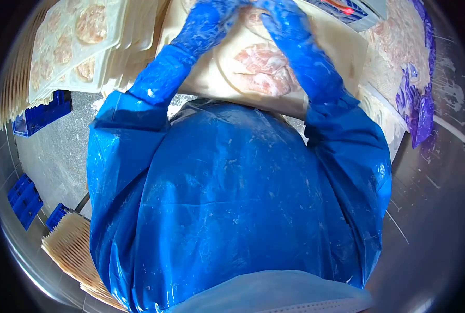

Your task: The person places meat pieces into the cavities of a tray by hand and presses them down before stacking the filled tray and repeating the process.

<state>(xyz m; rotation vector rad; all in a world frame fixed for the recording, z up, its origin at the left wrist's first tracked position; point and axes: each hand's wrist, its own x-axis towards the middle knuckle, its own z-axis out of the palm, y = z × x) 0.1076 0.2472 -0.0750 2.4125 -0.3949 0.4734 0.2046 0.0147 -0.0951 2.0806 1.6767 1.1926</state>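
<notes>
A cream-coloured tray (342, 49) with round recesses lies in front of me, and flat pieces of raw pale pink meat (263, 68) fill its nearest recess. My left hand (214, 15), in a wet blue glove, is over the far part of this tray. Close beside it, my right hand (284, 14), gloved the same way, reaches over a farther recess with more meat (253, 18). Both hands meet the top edge of the view, where their fingers are blurred and partly cut off. Whether they grip any meat cannot be made out.
At the left stands a stack of similar trays (112, 39), the top one holding meat portions. A heap of raw meat (399, 39) lies at the right on purple plastic film (424, 120). A device with a red light (347, 10) sits at the back. Blue crates (25, 201) and more stacked trays (76, 250) are lower left.
</notes>
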